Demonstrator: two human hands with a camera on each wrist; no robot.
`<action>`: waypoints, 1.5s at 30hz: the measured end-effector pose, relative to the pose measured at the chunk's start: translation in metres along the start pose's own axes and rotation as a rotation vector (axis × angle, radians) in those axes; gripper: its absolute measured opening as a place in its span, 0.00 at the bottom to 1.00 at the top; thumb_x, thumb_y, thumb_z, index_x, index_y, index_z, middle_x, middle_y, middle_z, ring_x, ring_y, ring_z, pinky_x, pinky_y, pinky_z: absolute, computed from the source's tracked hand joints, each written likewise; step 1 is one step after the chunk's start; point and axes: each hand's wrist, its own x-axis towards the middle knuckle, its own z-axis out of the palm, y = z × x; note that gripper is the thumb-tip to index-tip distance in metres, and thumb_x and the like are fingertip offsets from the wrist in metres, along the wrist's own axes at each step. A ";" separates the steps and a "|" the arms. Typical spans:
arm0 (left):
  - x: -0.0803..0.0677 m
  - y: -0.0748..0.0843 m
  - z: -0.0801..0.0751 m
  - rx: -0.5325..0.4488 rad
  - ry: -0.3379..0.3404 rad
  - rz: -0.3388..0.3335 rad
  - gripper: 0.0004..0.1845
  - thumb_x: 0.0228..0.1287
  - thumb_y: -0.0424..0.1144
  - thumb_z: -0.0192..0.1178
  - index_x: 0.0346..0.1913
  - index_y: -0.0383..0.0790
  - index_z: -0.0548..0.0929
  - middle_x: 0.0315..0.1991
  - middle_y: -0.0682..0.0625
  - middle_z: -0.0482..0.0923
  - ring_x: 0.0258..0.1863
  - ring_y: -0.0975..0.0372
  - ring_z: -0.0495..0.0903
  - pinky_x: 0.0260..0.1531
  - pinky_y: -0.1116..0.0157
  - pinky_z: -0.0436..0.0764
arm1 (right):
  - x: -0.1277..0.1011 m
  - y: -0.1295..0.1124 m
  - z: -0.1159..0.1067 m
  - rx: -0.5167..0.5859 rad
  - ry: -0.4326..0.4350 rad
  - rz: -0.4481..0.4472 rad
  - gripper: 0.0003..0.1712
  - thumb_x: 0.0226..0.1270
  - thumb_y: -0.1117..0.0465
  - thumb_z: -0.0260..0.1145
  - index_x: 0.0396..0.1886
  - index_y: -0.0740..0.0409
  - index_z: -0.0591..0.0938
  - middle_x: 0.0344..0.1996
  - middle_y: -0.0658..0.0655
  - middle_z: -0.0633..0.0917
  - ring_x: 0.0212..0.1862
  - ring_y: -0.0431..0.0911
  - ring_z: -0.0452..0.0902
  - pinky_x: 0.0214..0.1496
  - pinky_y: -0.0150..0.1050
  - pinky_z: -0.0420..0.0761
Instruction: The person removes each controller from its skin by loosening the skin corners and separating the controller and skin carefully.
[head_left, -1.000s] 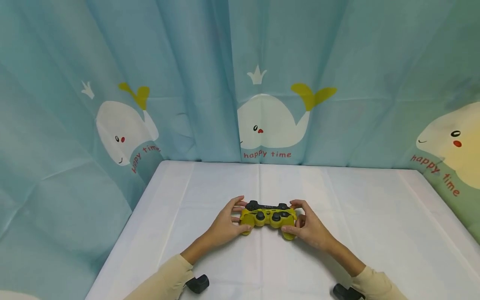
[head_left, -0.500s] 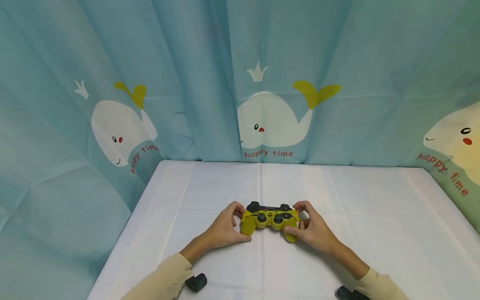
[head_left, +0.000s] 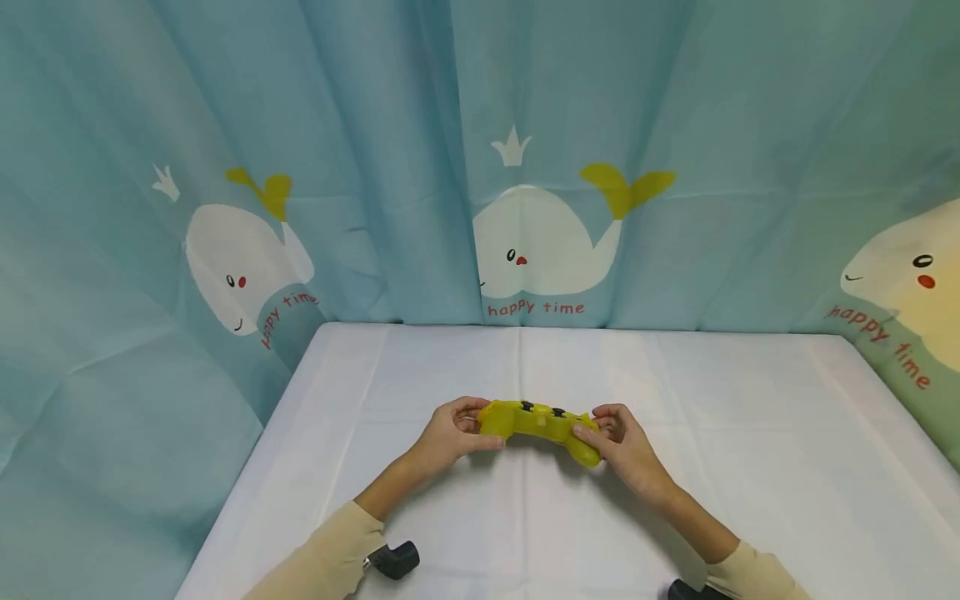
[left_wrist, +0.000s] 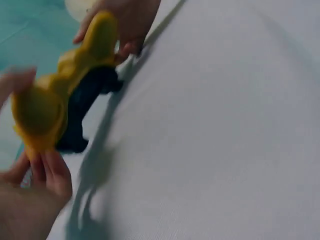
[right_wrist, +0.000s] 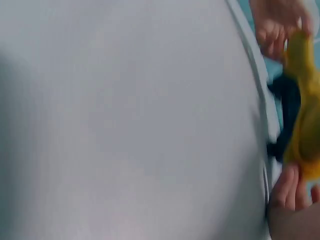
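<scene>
Both hands clamped on the yellow game controller [head_left: 538, 422]: left hand [head_left: 448, 432] on one handle, right hand [head_left: 622, 444] on the other. Since a second ago I see it lifted off the white table [head_left: 750, 433] and tipped away, sticks now edge-on. Reads as a flip under way.

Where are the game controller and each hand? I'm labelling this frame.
game controller [head_left: 534, 418], head view, yellow top face.
left hand [head_left: 450, 433], head view, back of hand.
right hand [head_left: 624, 448], head view, back of hand.
</scene>
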 end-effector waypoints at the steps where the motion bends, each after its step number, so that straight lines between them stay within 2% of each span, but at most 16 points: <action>1: 0.000 0.001 0.002 -0.014 0.017 -0.024 0.32 0.54 0.30 0.76 0.61 0.25 0.75 0.54 0.40 0.79 0.52 0.53 0.81 0.51 0.63 0.80 | -0.001 -0.002 0.000 -0.003 0.017 0.025 0.27 0.72 0.58 0.68 0.61 0.64 0.67 0.48 0.61 0.78 0.45 0.44 0.76 0.44 0.31 0.76; 5: -0.001 -0.003 0.010 -0.061 0.084 -0.099 0.32 0.55 0.31 0.77 0.61 0.25 0.75 0.56 0.38 0.81 0.57 0.50 0.80 0.57 0.59 0.77 | -0.005 -0.006 0.002 -0.038 0.035 0.087 0.33 0.71 0.54 0.70 0.65 0.62 0.65 0.55 0.59 0.76 0.53 0.47 0.73 0.49 0.32 0.75; 10: 0.001 -0.005 0.017 -0.104 0.158 -0.090 0.29 0.53 0.30 0.77 0.56 0.25 0.77 0.48 0.40 0.83 0.47 0.55 0.83 0.48 0.63 0.81 | -0.003 -0.008 0.005 -0.021 0.033 0.069 0.39 0.66 0.57 0.73 0.69 0.62 0.63 0.58 0.62 0.73 0.57 0.52 0.72 0.54 0.32 0.72; 15: 0.004 -0.005 0.020 -0.144 0.156 -0.060 0.24 0.53 0.27 0.74 0.50 0.27 0.73 0.43 0.41 0.80 0.41 0.59 0.80 0.42 0.68 0.80 | 0.001 -0.010 0.006 -0.015 0.049 0.066 0.39 0.65 0.58 0.73 0.69 0.65 0.65 0.57 0.64 0.74 0.56 0.53 0.72 0.50 0.31 0.74; 21: 0.009 -0.004 0.023 -0.119 0.179 -0.092 0.22 0.53 0.31 0.73 0.47 0.29 0.74 0.37 0.44 0.80 0.35 0.60 0.76 0.35 0.69 0.77 | 0.008 -0.018 0.004 0.000 0.025 0.117 0.36 0.62 0.58 0.71 0.66 0.70 0.70 0.53 0.64 0.77 0.50 0.50 0.72 0.48 0.33 0.75; 24: 0.010 -0.005 0.026 -0.112 0.192 -0.114 0.21 0.53 0.34 0.73 0.46 0.29 0.76 0.35 0.46 0.81 0.31 0.62 0.75 0.31 0.69 0.75 | 0.013 -0.023 0.002 0.068 -0.044 0.164 0.34 0.60 0.59 0.69 0.63 0.71 0.72 0.51 0.62 0.76 0.48 0.49 0.71 0.47 0.35 0.73; 28: 0.009 -0.008 0.030 -0.134 0.216 -0.115 0.17 0.53 0.35 0.73 0.41 0.31 0.79 0.30 0.49 0.81 0.25 0.63 0.73 0.25 0.69 0.72 | 0.017 -0.026 0.000 0.204 -0.145 0.213 0.32 0.60 0.64 0.65 0.61 0.73 0.67 0.51 0.62 0.71 0.48 0.49 0.68 0.49 0.37 0.71; 31: 0.007 -0.009 0.033 -0.152 0.242 -0.086 0.15 0.51 0.34 0.73 0.38 0.33 0.78 0.28 0.49 0.80 0.22 0.64 0.72 0.21 0.69 0.70 | 0.017 -0.028 0.003 0.261 -0.135 0.230 0.33 0.58 0.67 0.64 0.61 0.71 0.63 0.53 0.63 0.68 0.50 0.50 0.66 0.51 0.36 0.71; 35: 0.005 -0.007 0.034 -0.161 0.314 -0.054 0.16 0.50 0.32 0.74 0.38 0.33 0.77 0.27 0.49 0.79 0.19 0.64 0.70 0.18 0.70 0.70 | 0.016 -0.028 0.011 0.292 -0.064 0.229 0.31 0.58 0.69 0.64 0.60 0.67 0.62 0.54 0.63 0.66 0.52 0.51 0.65 0.50 0.34 0.72; 37: 0.005 -0.007 0.032 -0.143 0.331 -0.044 0.17 0.51 0.31 0.74 0.39 0.32 0.76 0.27 0.50 0.78 0.20 0.64 0.70 0.18 0.71 0.70 | 0.014 -0.026 0.013 0.243 -0.046 0.193 0.30 0.58 0.68 0.66 0.58 0.65 0.63 0.53 0.63 0.68 0.51 0.51 0.67 0.48 0.33 0.73; 39: 0.004 -0.008 0.029 -0.099 0.306 -0.023 0.18 0.51 0.29 0.74 0.41 0.31 0.76 0.27 0.50 0.76 0.22 0.64 0.71 0.20 0.71 0.72 | 0.011 -0.023 0.014 0.166 -0.039 0.153 0.30 0.57 0.68 0.69 0.57 0.64 0.65 0.51 0.62 0.69 0.50 0.51 0.68 0.46 0.34 0.75; 42: 0.001 -0.012 0.024 0.035 0.217 0.030 0.23 0.50 0.27 0.75 0.48 0.30 0.76 0.35 0.49 0.74 0.32 0.60 0.74 0.29 0.70 0.77 | 0.006 -0.016 0.011 -0.014 -0.020 0.076 0.32 0.55 0.67 0.75 0.55 0.61 0.66 0.52 0.62 0.69 0.50 0.53 0.71 0.45 0.35 0.77; 45: -0.004 -0.013 0.021 0.186 0.125 0.112 0.29 0.51 0.27 0.77 0.56 0.31 0.74 0.49 0.45 0.71 0.46 0.54 0.78 0.45 0.64 0.81 | 0.003 -0.007 0.011 -0.151 -0.007 -0.026 0.37 0.53 0.67 0.78 0.57 0.62 0.65 0.55 0.63 0.68 0.52 0.55 0.72 0.48 0.35 0.77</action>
